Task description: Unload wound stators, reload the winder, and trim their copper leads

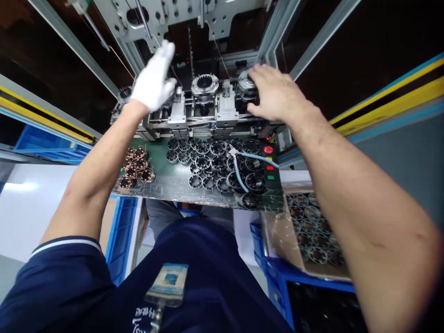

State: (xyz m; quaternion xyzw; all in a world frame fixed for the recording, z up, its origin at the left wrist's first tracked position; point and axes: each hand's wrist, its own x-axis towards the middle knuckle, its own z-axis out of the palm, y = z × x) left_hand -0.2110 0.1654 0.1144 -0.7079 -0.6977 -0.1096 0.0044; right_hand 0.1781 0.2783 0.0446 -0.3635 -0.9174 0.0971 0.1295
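My left hand (156, 76), in a white glove, is raised over the left winding station of the machine with its fingers stretched out and nothing visible in it. Bare and slightly blurred, my right hand (274, 90) has its fingertips at the right round fixture (247, 85), thumb spread apart; whether it presses on the fixture I cannot tell. Between the hands stands the middle fixture (205, 85), with a dark slotted ring in its centre. Below, several bare stator cores (203, 162) cover part of the green worktop (166, 178). Pliers with light blue handles (239, 173) lie on the cores.
Copper-wound stators (138, 164) sit at the worktop's left. Red and green buttons (269, 168) line its right edge. A carton of more cores (312, 226) stands at the right, above a blue crate (277, 282). Yellow-striped frames (391, 106) flank the machine; thin wires hang from above.
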